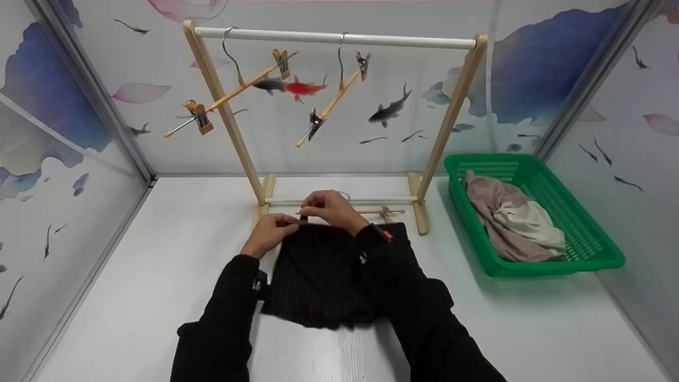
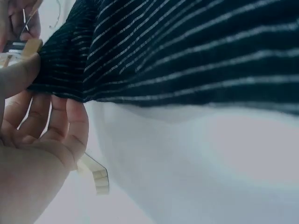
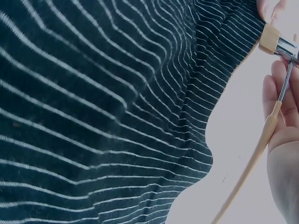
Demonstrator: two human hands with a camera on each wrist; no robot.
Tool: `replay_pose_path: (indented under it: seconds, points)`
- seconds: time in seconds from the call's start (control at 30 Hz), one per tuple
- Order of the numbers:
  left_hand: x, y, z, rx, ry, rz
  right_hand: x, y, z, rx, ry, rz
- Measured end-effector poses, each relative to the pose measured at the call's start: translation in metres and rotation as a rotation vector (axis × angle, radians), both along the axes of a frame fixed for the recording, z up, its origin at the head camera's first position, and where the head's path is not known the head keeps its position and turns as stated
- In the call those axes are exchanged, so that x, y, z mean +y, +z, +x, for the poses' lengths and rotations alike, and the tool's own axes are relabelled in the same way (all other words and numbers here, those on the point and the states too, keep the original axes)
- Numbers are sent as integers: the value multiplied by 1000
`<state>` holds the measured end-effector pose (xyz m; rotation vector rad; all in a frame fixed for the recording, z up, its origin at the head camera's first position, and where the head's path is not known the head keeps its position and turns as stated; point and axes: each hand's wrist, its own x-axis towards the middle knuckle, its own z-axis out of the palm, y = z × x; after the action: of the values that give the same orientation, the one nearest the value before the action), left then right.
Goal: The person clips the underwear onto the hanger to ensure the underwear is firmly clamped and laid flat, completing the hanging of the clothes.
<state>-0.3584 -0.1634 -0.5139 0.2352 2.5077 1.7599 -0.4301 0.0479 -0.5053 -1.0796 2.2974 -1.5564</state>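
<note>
A dark garment with thin white stripes [image 1: 323,276] lies spread on the white table. At its upper left corner my left hand [image 1: 269,232] pinches the top edge, thumb above and fingers beneath in the left wrist view. My right hand [image 1: 333,208] grips a wooden-ended clip [image 3: 270,39] of a clip hanger [image 1: 367,211] right at that corner. The clip's wooden jaw touches the cloth edge, but whether it bites on it I cannot tell. Along the garment's top edge runs the hanger's thin wooden bar [image 3: 254,161], with its other clip [image 1: 387,212] at the right.
Behind the hands stands a wooden rack with a white rail [image 1: 297,36]. Two clip hangers, a left one [image 1: 233,94] and a right one [image 1: 339,98], dangle from it. To the right, a green basket [image 1: 583,212] contains crumpled brownish and cream cloth [image 1: 498,217].
</note>
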Motion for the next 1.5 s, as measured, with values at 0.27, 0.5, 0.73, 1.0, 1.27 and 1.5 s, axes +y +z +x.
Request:
replay_pose_path:
  seconds: [0.27,0.5,0.73,1.0,1.27,1.5]
  points:
    - [-3,4,2,-63,-18,92,2,1,1,32,0,-31]
    - [2,10,6,-58,-18,100,2,4,4,50,5,-50]
    - [3,0,0,-13,20,165,-1,0,5,40,-24,-63]
    - [2,-1,0,1,64,201,-8,-4,7,19,-43,29]
    - [2,-3,0,1,69,196,-15,-7,10,83,-79,128]
    - [3,-3,-1,48,109,90,-19,-4,12,146,-79,211]
